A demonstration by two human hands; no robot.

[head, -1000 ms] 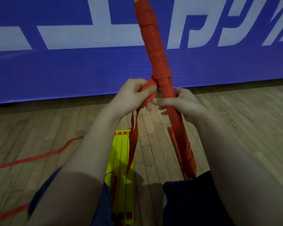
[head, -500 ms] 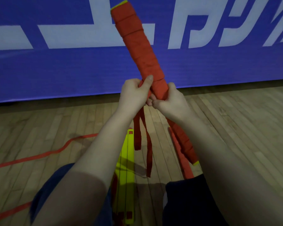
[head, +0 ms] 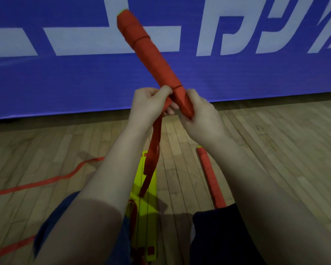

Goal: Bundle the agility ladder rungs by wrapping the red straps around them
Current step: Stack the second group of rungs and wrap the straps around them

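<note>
Bundle of rungs (head: 151, 52), already red with wrapping, slants through my right hand (head: 201, 115), which grips its middle. Its long axis goes up and left from this grip, and down toward my right leg. Just beside it, my left hand (head: 145, 106) pinches the loose red strap (head: 153, 148), so I think the left hand must carry the next turn across.

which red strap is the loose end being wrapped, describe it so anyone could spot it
Find the long red wrapped bundle slanting across the blue banner, held by the right hand. The loose end drops flat from the left hand, over the yellow rungs. Unlike the red strap lying on the floor at left, it hangs in the air.
</note>
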